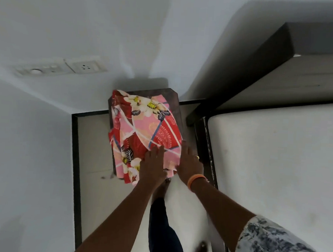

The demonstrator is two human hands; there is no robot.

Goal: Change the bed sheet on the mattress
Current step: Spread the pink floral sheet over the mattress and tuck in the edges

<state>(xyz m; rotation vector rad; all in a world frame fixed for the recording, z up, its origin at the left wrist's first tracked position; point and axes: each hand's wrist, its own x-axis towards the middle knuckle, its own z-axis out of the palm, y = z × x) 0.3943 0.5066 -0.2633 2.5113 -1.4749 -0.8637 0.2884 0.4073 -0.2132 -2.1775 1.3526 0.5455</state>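
Our left hand [152,164] lies palm down with its fingers [156,151] straight and close together, pressing flat on the near end of the folded red and pink floral cotton bed sheet [144,132]; nothing is curled round the cloth. Our right hand [189,161] sits just beside it, fingers likewise extended, resting on the sheet's near right corner, a small gold ring [196,157] on one finger and an orange band [196,179] round the wrist; whether the thumb tucks under the fold we cannot tell. The folded sheet rests on a dark brown wooden bedside stool [175,101], its long axis running away from us toward the wall, the near end spilling over the stool's front edge toward our hands and the far end stopping short of the stool's back, where bare wood shows. To the left, a strip of pale tiled floor [95,141] lies between the stool and the white wall [26,137], edged by a dark skirting. To the right, the stool stands near the dark bed frame [205,139], beyond which the bare white mattress [275,160] spreads out, its corner near our right wrist. The dark headboard [271,54] rises against the far wall. A white switch and socket plate [62,67] is fixed on the wall to the left; we can read no writing on it or on the sheet.
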